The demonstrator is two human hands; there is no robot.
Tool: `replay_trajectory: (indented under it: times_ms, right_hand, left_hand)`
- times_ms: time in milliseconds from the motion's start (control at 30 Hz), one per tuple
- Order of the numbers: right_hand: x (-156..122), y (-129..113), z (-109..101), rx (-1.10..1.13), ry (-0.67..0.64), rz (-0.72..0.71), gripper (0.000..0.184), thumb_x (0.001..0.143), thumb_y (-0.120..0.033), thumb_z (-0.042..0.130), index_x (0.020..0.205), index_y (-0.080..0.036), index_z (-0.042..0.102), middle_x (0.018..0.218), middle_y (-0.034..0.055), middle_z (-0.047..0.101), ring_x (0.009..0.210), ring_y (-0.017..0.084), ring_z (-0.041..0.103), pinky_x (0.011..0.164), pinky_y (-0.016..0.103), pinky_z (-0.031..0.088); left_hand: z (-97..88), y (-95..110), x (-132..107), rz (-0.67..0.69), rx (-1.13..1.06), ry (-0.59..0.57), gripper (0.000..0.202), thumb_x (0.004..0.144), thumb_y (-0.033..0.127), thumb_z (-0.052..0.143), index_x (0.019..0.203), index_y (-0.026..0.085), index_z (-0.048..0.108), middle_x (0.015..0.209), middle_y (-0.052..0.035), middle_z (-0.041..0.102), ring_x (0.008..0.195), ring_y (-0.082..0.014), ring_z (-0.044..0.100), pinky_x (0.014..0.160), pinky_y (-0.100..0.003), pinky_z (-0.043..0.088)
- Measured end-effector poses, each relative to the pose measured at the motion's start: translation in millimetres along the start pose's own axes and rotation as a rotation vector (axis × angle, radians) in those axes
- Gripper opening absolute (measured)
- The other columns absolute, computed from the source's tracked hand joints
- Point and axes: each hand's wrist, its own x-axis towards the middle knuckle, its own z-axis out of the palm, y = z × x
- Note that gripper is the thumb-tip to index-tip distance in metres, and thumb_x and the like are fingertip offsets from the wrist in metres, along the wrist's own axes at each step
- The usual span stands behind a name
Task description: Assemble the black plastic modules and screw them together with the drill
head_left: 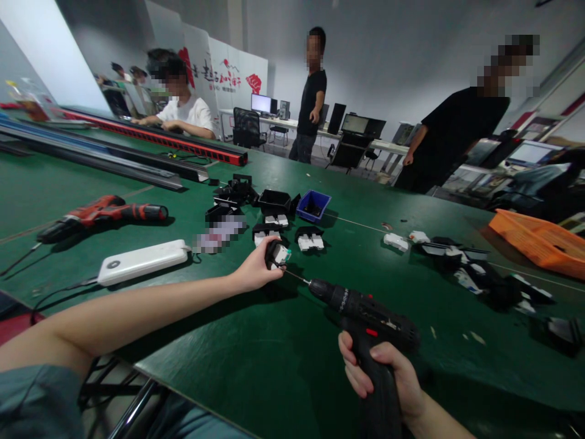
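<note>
My right hand [384, 372] is wrapped round the grip of a black cordless drill [365, 311], which points left. From its chuck a long thin bit reaches toward a small black-and-white plastic part [278, 255]. That part is pinched in my left hand [256, 266], above the green table [256, 353]. The bit's tip is at or close to the part; whether it touches I cannot tell. Just beyond my left hand lie similar black-and-white parts [311, 239]. Behind them are a blue bin [313, 205] with small dark pieces inside and a black bin [274, 201].
At left lie a red-and-black power screwdriver [105, 214] and a white power bank [144, 262] with a cable. Long metal rails [91, 149] and a red strip [183, 139] stretch across the far left. An orange basket [539, 247] and loose parts [475, 268] are at right. Three people are beyond the table.
</note>
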Motion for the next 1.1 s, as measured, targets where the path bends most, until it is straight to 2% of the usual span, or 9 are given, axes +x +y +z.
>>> replay_trajectory:
  times_ms: [133,367,567,667,800,967,1033,1100]
  right_hand:
    - [0,0,0,-0.004,0.007,-0.006,0.032,0.079,-0.031,0.049,0.095,-0.009,0.065,0.076,0.0047,0.053,0.047,0.007,0.043,0.05,0.023,0.037]
    - [0,1,0,-0.008,-0.006,0.002,0.028,0.081,-0.031,0.049,0.088,-0.01,0.065,0.071,0.0028,0.051,0.047,0.007,0.043,0.05,0.023,0.037]
    - [0,1,-5,-0.005,0.047,0.002,0.035,0.078,-0.031,0.049,0.097,-0.008,0.065,0.078,0.0062,0.057,0.046,0.008,0.045,0.05,0.023,0.036]
    - [1,1,-7,-0.007,0.074,0.018,0.037,0.076,-0.033,0.048,0.098,-0.007,0.065,0.077,0.0068,0.058,0.045,0.008,0.047,0.05,0.024,0.035]
    - [3,1,-11,0.0,0.082,0.039,0.04,0.073,-0.035,0.048,0.098,-0.007,0.063,0.075,0.0055,0.058,0.046,0.01,0.049,0.05,0.024,0.035]
    - [5,-3,-11,0.024,0.124,0.016,0.039,0.074,-0.036,0.047,0.098,-0.008,0.062,0.077,0.0051,0.058,0.05,0.011,0.052,0.053,0.024,0.037]
    - [6,-5,-8,0.037,0.151,-0.007,0.037,0.075,-0.035,0.048,0.096,-0.008,0.061,0.076,0.0048,0.058,0.051,0.011,0.052,0.055,0.025,0.039]
    - [6,-7,-6,0.07,0.17,-0.019,0.034,0.075,-0.033,0.05,0.095,-0.008,0.06,0.077,0.0045,0.058,0.052,0.01,0.051,0.057,0.025,0.04]
  left_hand:
    - [0.3,-1,-1,0.01,0.092,0.034,0.068,0.07,0.023,0.067,0.131,0.019,0.038,0.107,-0.0062,0.057,0.09,-0.0193,0.06,0.079,-0.032,0.052]
    - [1.1,-3,-3,-0.004,0.126,0.044,0.07,0.07,0.025,0.068,0.133,0.02,0.037,0.111,-0.0076,0.058,0.091,-0.0206,0.061,0.08,-0.034,0.052]
    - [-1.2,3,-2,-0.011,0.193,0.032,0.067,0.073,0.027,0.066,0.133,0.019,0.037,0.108,-0.0073,0.058,0.087,-0.0202,0.061,0.078,-0.035,0.052]
    - [-7.5,8,0,0.037,0.283,0.022,0.065,0.074,0.028,0.065,0.133,0.02,0.038,0.113,-0.0077,0.057,0.092,-0.022,0.061,0.081,-0.036,0.052]
    - [-20.7,13,8,0.185,0.415,0.037,0.067,0.072,0.029,0.067,0.132,0.021,0.039,0.124,-0.0092,0.053,0.111,-0.0265,0.056,0.097,-0.041,0.046]
    - [-26.9,34,28,0.254,0.381,0.146,0.065,0.076,0.033,0.066,0.133,0.02,0.035,0.123,-0.0099,0.052,0.112,-0.0255,0.055,0.1,-0.041,0.044]
    - [-20.3,48,40,0.287,0.343,0.124,0.066,0.078,0.032,0.065,0.134,0.02,0.033,0.122,-0.0098,0.053,0.111,-0.0246,0.056,0.099,-0.04,0.045]
    - [-7.4,63,55,0.332,0.357,0.024,0.066,0.078,0.033,0.065,0.134,0.02,0.033,0.122,-0.0097,0.053,0.11,-0.0247,0.056,0.096,-0.038,0.046]
